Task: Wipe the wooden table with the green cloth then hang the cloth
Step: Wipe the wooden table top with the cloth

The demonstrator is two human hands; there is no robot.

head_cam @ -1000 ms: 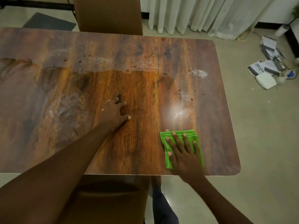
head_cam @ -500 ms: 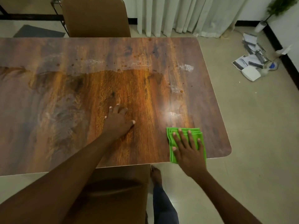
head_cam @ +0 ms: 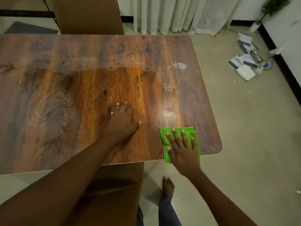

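**Wiping at the near right corner of the table**

The right hand (head_cam: 182,149) lies flat on the folded green cloth (head_cam: 179,132), palm down, fingers spread and extended, not gripping; the fingertips point toward the far edge. The cloth sits on the table (head_cam: 48,79) close to its near right corner, and its near end overhangs the near edge slightly, under the heel of the hand. The left hand (head_cam: 122,121) is also open and pressed flat on the bare wood, to the left of the cloth and apart from it, with the thumb stretched toward the right. The tabletop shows a darker, glossy zone in the middle and near part, and a duller band with pale streaks and small brown spots along the far side. A brown chair (head_cam: 88,15) stands at the far edge; another chair (head_cam: 112,185) is tucked in at the near edge, below the left forearm. A bare foot (head_cam: 167,186) rests on the tiled floor beside it. Scattered papers (head_cam: 244,61) lie on the floor at right, near the wall, and a pale curtain (head_cam: 179,13) hangs beyond the table.
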